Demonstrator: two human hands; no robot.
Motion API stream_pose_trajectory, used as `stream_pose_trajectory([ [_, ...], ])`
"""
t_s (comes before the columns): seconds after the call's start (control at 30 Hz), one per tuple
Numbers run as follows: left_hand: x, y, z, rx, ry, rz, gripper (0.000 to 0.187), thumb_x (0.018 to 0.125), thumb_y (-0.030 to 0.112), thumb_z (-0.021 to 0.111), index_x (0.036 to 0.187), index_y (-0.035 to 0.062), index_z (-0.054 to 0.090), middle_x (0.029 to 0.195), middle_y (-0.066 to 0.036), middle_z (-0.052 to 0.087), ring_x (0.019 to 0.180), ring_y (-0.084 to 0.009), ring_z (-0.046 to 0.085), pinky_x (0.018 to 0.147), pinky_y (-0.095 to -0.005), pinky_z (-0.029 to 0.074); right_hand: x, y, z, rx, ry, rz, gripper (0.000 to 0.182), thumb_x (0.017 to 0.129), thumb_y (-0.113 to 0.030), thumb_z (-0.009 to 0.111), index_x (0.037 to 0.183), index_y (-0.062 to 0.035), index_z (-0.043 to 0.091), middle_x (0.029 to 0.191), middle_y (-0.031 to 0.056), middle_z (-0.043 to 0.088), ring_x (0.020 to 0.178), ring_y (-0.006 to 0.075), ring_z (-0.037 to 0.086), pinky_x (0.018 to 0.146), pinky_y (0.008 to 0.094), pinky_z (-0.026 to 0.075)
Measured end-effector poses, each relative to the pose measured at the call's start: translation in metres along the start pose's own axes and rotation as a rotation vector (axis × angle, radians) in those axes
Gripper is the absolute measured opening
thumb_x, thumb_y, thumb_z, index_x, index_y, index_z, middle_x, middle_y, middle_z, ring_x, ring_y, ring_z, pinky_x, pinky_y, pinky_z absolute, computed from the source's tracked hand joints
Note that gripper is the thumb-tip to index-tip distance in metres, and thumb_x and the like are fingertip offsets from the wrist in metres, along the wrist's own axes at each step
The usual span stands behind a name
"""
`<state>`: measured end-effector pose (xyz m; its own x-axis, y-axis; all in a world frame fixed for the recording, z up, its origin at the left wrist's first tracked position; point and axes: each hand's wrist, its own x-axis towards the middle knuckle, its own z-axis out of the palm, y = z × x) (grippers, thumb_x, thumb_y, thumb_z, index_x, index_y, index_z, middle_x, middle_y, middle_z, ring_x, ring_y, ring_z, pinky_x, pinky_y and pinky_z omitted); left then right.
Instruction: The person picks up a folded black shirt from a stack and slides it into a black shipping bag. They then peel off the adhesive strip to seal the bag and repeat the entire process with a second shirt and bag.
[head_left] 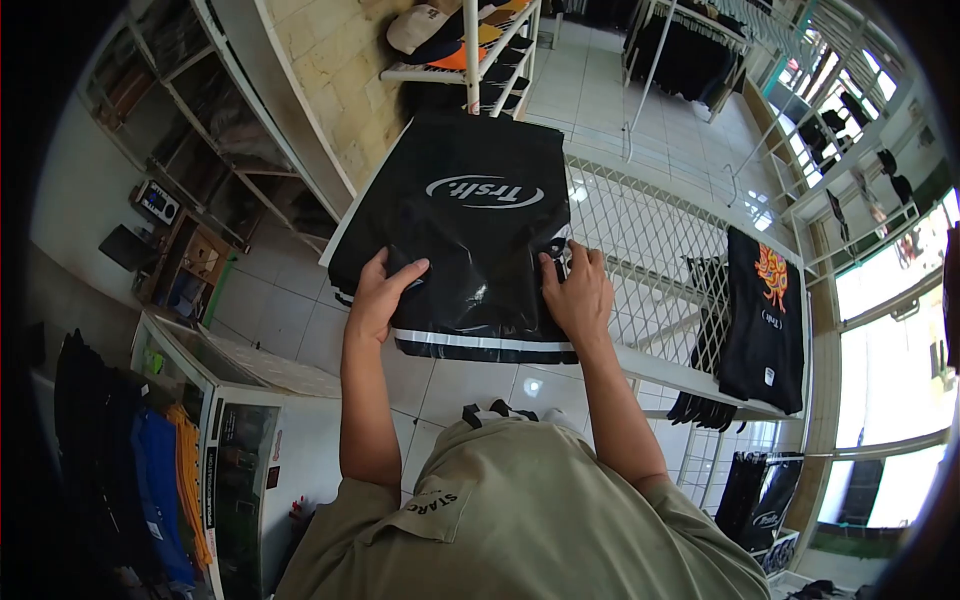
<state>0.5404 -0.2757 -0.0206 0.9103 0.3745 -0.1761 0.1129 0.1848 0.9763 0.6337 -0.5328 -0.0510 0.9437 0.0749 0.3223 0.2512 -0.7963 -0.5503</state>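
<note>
A glossy black plastic bag [470, 240] with a white oval logo lies in front of me, over the near end of a white mesh rack. A white strip runs across its edge closest to my body. My left hand [380, 290] rests on the bag's left side, thumb stretched away from the fingers. On the right side of the bag, my right hand [580, 295] has its fingers bent against the plastic near a small crumpled fold. Whether the fingers pinch the plastic there is hard to make out. What lies under the bag is hidden.
Beyond the bag, a white shelf [425, 73] holds caps. The white mesh rack [640, 230] runs right to a folded black shirt [765, 320]. A glass display case [240, 450] stands lower left, beside hanging clothes [150, 480]. More black bags [757, 500] hang lower right.
</note>
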Motion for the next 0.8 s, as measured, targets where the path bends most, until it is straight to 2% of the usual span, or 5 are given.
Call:
stream_pose_trajectory([
  [0.13, -0.001, 0.004, -0.004, -0.111, 0.005, -0.026, 0.037, 0.088, 0.012, 0.073, 0.121, -0.0043, 0.066, 0.11, -0.013, 0.072, 0.096, -0.0195, 0.069, 0.089, -0.0296, 0.055, 0.011, -0.008, -0.008, -0.039, -0.048, 0.078, 0.058, 0.094, -0.052, 0.064, 0.122, -0.0011, 0.068, 0.104, 0.0228, 0.067, 0.089, 0.0397, 0.07, 0.077, 0.0469, 0.055],
  [0.33, -0.004, -0.002, -0.008, -0.022, 0.05, -0.003, 0.049, 0.086, 0.011, 0.077, 0.128, -0.0067, 0.06, 0.11, -0.015, 0.071, 0.095, -0.0203, 0.07, 0.087, -0.0293, 0.056, 0.045, -0.008, 0.001, -0.122, -0.07, 0.114, 0.057, 0.094, -0.053, 0.064, 0.113, 0.0003, 0.071, 0.106, 0.0231, 0.067, 0.09, 0.0424, 0.071, 0.078, 0.0501, 0.056],
  [0.5, -0.014, -0.004, -0.003, 0.296, 0.113, 0.056, 0.053, 0.085, 0.011, 0.081, 0.13, -0.0052, 0.058, 0.109, -0.014, 0.072, 0.095, -0.0179, 0.069, 0.087, -0.0283, 0.054, 0.043, -0.006, 0.009, -0.042, -0.02, 0.083, 0.041, 0.09, -0.042, 0.071, 0.104, -0.004, 0.073, 0.102, 0.0192, 0.068, 0.09, 0.0382, 0.071, 0.078, 0.049, 0.055],
  [0.63, -0.021, 0.005, 0.002, 0.316, 0.037, 0.053, 0.052, 0.086, 0.01, 0.08, 0.13, -0.0076, 0.058, 0.109, -0.018, 0.073, 0.094, -0.0178, 0.07, 0.083, -0.0278, 0.055, 0.05, 0.01, 0.021, 0.089, -0.027, 0.103, 0.031, 0.089, -0.034, 0.072, 0.097, -0.0046, 0.073, 0.1, 0.018, 0.068, 0.092, 0.0356, 0.071, 0.077, 0.0484, 0.055],
  [0.8, -0.008, -0.008, 0.012, 0.124, 0.07, 0.131, 0.041, 0.092, 0.007, 0.075, 0.128, -0.0069, 0.06, 0.103, -0.011, 0.074, 0.086, -0.0128, 0.068, 0.077, -0.0258, 0.054, 0.057, 0.013, 0.005, 0.181, 0.169, 0.125, 0.02, 0.097, -0.025, 0.061, 0.101, -0.0052, 0.062, 0.083, 0.0248, 0.07, 0.08, 0.046, 0.068, 0.071, 0.0544, 0.052],
])
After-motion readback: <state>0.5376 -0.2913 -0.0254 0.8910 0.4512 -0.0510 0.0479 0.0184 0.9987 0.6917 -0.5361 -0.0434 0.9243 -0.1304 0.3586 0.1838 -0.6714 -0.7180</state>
